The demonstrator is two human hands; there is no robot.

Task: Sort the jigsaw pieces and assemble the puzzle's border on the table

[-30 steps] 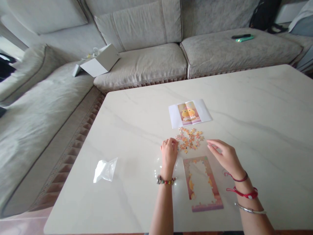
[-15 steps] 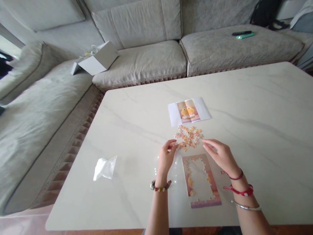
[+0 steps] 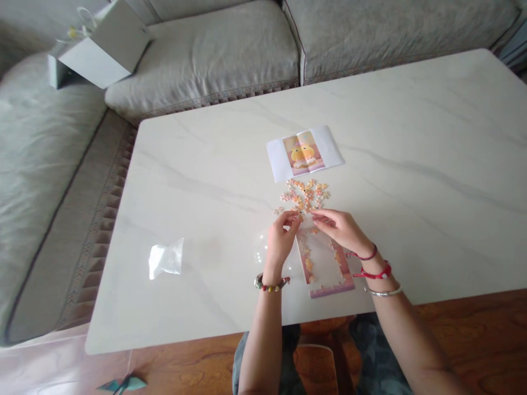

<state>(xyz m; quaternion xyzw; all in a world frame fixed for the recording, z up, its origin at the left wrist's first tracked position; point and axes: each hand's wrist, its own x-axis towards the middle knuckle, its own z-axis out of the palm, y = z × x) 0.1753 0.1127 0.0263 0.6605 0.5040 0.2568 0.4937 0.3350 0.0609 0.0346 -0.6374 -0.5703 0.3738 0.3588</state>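
My left hand (image 3: 282, 237) is pinched at the near edge of a loose pile of jigsaw puzzle pieces (image 3: 307, 193), with a small puzzle piece at its fingertips. Close beside it, my right hand (image 3: 338, 227) has its fingers drawn together; whatever they may hold is too small to make out. Below both hands lies a partly assembled puzzle frame (image 3: 309, 274), pink and purple with a bare middle. My right hand covers its upper right corner. Beyond the pile, a creased reference picture (image 3: 303, 152) on white paper shows yellow round characters.
A crumpled clear plastic bag (image 3: 166, 259) lies on the left of the white marbled table (image 3: 214, 181). Shiny clear plastic (image 3: 260, 249) sits beside my left wrist. Behind the table stands a grey sofa (image 3: 222, 49) with a white box (image 3: 105, 46) on it.
The view has tilted down, bringing my legs and the floor into sight. My right hand has moved left, over the frame's top edge, and both hands are now close together by the pile.
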